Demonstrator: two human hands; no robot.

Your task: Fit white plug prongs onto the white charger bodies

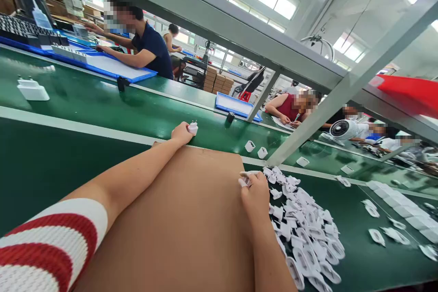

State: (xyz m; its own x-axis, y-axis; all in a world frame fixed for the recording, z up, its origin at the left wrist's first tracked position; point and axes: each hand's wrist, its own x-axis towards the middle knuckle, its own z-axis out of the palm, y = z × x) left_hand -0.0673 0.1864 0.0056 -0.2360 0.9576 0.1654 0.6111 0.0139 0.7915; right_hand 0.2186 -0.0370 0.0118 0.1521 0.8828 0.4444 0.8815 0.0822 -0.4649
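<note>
My left hand is closed around a white plug charger, its two pins pointing up, at the near edge of the green conveyor belt. At the right edge of a brown cardboard sheet, my right hand pinches a small white plastic piece; the fingers partly cover it. Beside that hand lies a heap of white plastic plug parts, many with oval rims. Two white charger housings sit on the belt between and beyond my hands.
Another white charger stands on the belt at far left. A slanted metal post rises behind the heap. White blocks form a row at right. Blue-rimmed trays and co-workers, one in a navy shirt, are across the belt.
</note>
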